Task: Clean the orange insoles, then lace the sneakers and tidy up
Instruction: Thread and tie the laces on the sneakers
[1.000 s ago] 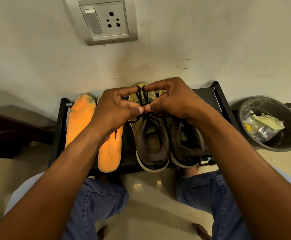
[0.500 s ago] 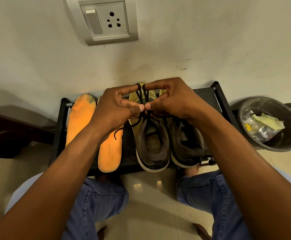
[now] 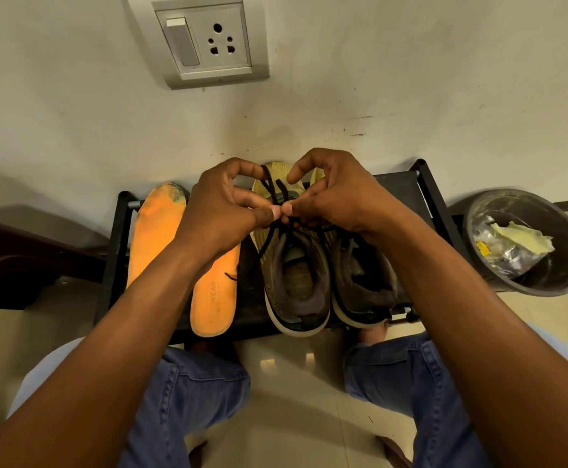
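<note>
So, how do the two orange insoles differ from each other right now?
The left insole lies further back on the black rack, its toe end showing grey dirt; the right insole lies nearer the person, its heel past the front edge. The left insole is almost fully visible; the right insole's front part is hidden under the left hand, and a loose black lace end rests on it. Both are orange and lie flat, outside the sneakers.

Single head-worn wide-angle view: looks steeply down and forward, close over both forearms, onto a low rack [image 3: 397, 194] against the wall [image 3: 377, 79].
</note>
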